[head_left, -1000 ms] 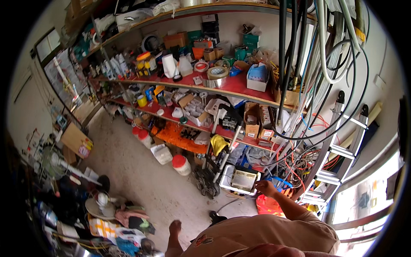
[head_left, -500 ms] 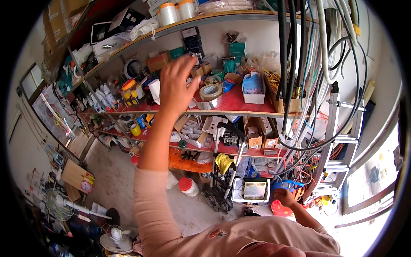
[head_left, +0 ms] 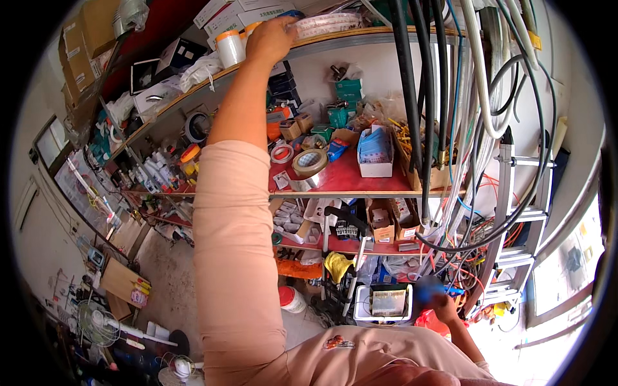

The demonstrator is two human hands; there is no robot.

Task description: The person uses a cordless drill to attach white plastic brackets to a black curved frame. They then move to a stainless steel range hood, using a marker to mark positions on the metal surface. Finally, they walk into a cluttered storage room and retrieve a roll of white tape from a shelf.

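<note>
My left arm is raised to the top shelf (head_left: 347, 38). There my left hand (head_left: 270, 40) reaches over the front edge, fingers stretched forward and partly hidden by the hand itself. The fingertips are at the left end of a flat white coil in clear wrap (head_left: 328, 24), beside a small blue item; firm contact cannot be made out. White tubs with orange lids (head_left: 230, 49) stand just left of the hand. Low on the right, my right hand (head_left: 444, 307) has curled fingers at a blurred dark-blue shape (head_left: 427, 291), whose kind I cannot tell.
The red middle shelf (head_left: 341, 177) carries tape rolls (head_left: 309, 162) and a white box of blue packets (head_left: 375, 151). Black cables (head_left: 421, 96) hang in front. An aluminium ladder (head_left: 521, 219) leans at right. A folding trolley (head_left: 341, 257) and white bin (head_left: 383, 303) stand below.
My left hand has risen from in front of the middle shelf to the top shelf. My right hand has shifted slightly right and down, and a blurred blue shape now shows at its fingers.
</note>
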